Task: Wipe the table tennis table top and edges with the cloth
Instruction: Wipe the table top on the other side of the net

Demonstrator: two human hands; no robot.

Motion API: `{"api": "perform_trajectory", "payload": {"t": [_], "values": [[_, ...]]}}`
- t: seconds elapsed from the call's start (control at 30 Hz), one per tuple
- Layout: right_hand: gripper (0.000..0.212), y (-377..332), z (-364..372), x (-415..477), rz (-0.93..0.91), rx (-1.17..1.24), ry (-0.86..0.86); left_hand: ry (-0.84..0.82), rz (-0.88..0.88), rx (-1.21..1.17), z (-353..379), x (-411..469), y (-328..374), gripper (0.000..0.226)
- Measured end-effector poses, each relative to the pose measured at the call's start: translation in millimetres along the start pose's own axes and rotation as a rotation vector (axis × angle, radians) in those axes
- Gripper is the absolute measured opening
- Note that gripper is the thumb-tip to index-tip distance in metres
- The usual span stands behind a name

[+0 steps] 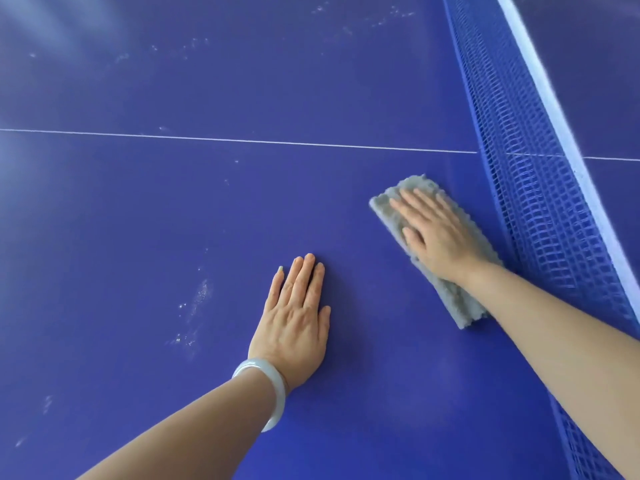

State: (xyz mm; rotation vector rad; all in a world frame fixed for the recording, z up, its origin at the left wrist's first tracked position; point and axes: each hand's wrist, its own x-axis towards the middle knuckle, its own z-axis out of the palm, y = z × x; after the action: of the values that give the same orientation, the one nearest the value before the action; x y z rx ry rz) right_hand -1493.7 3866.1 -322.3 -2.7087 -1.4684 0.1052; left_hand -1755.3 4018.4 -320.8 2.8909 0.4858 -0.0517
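Grey cloth [460, 306] lies folded flat on the blue surface [207, 209], just beside the net [526, 202]. A push further that way could snag its fuzzy edge in the mesh, & w/ nothing pinching it the pad may slide out from under the palm. Pale dust smears [197, 306] at left risk being missed. Right grip [436, 230] is fully open, fingers straight, pressing the cloth; left grip [294, 313] is open too, flat on bare surface.
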Motion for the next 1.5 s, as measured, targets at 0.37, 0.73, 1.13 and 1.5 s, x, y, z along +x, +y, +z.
{"api": "perform_trajectory", "payload": {"t": [0.37, 0.73, 1.13, 1.5], "values": [[0.057, -116.2, 22.0, -103.0, 0.013, 0.016, 0.011, -0.006, 0.005, -0.019, -2.5, 0.0, 0.5, 0.065], [0.059, -95.5, 9.9, -47.5, 0.576, 0.062, 0.044, 0.016, 0.003, -0.04, -3.6, -1.7, 1.5, 0.06], [0.059, -65.9, 9.4, -112.9, 0.73, 0.035, 0.046, 0.063, 0.013, -0.066, -0.6, -2.8, -0.8, 0.057], [0.059, -65.1, 3.8, -103.4, 0.734, 0.035, 0.041, 0.027, 0.038, -0.167, 8.7, -114.4, 15.3, 0.058]]}}
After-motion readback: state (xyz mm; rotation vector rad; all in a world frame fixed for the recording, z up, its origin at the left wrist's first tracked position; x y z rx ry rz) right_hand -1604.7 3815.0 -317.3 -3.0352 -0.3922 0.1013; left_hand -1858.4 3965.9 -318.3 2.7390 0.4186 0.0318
